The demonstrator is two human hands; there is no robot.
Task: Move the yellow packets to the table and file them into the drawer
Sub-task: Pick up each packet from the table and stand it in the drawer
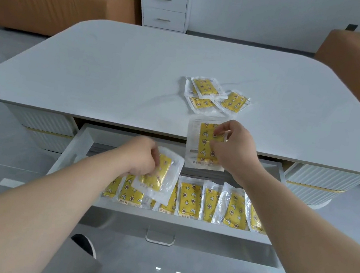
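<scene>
Filing looks underway. The left hand (143,157) is gripping a packet (163,176), fingers (154,156) curled round it, tilted over the row of packets (190,200) standing in the open drawer (162,216). The right hand (234,150) is pinching a second packet (202,144) upright over the drawer's back. Loose packets (205,88) are lying on the smooth tabletop (114,68). Next, each crinkly plastic pouch needs slotting on edge.

Drawer (66,154), pulled out before table (114,68): holds row of packets (189,199) along front wall. On table, right of centre: loose packets (205,87), overlapping. Over drawer: left hand (142,156) with one packet (163,177); right hand (233,149) with second packet (203,144) at table's near edge.
</scene>
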